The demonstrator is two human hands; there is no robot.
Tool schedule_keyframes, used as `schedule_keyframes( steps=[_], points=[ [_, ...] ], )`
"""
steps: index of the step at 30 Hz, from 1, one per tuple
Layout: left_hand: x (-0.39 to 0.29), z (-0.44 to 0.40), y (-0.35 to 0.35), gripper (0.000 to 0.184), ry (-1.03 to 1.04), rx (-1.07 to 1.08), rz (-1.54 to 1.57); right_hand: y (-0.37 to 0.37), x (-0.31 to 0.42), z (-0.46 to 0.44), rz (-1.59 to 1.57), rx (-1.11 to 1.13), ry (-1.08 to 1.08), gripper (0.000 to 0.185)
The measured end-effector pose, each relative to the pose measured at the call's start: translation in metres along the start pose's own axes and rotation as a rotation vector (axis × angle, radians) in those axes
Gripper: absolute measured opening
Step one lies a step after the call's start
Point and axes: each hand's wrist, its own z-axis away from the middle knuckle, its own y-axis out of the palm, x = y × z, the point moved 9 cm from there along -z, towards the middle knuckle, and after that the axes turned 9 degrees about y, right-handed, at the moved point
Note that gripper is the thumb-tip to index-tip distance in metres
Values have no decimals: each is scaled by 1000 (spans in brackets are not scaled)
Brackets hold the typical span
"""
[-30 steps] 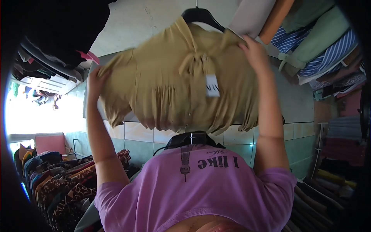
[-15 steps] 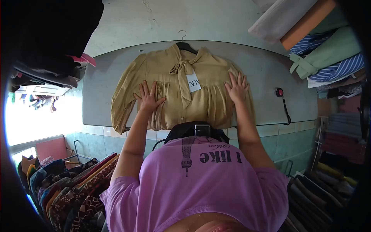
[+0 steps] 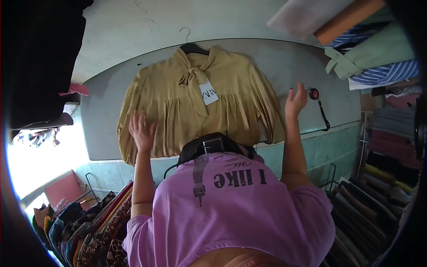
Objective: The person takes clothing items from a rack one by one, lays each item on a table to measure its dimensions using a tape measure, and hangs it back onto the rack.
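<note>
A mustard-gold blouse (image 3: 218, 75) with a neck bow lies spread on the grey tabletop (image 3: 102, 102), on a dark hanger (image 3: 193, 49). A white tag (image 3: 209, 94) hangs below the bow. My left hand (image 3: 143, 131) is over the blouse's left side, by the sleeve, with fingers extended; whether it touches the cloth I cannot tell. Off the right sleeve, my right hand (image 3: 296, 103) is raised with thumb and fingers apart and nothing in it. Just right of it lies a red and black tape measure (image 3: 314, 94) with a black strap.
Folded clothes (image 3: 378, 66) are stacked at the upper right. Dark fabric (image 3: 40, 58) hangs at the upper left. Below the table, patterned garments (image 3: 95, 222) hang at the left and dark ones (image 3: 364, 213) at the right.
Both hands have left the blouse front and moved outward, the left toward the sleeve, the right off the cloth toward the tape measure. The right sleeve now lies spread outward. The view has shifted slightly.
</note>
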Motion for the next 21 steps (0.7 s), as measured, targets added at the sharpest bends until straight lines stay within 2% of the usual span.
schedule_keyframes(
  steps=[1,2,4,6,11,14,21],
  points=[
    [-5,7,10,72,1,100,-43,-2,18,13,38,2,-40,52],
    [-10,14,15,72,-8,99,-45,16,34,35,98,89,-92,54],
    [-10,29,43,78,-89,291,-108,43,64,66,156,175,-146,56],
    [-6,27,49,81,-102,277,-90,70,85,92,323,372,-267,58],
    [-13,21,50,80,-122,216,-111,91,64,45,314,329,-323,56],
    [-30,23,50,79,-110,253,-100,95,57,22,336,329,-372,54],
    [-35,34,43,79,-100,239,-69,97,58,20,350,334,-352,53]
  ],
)
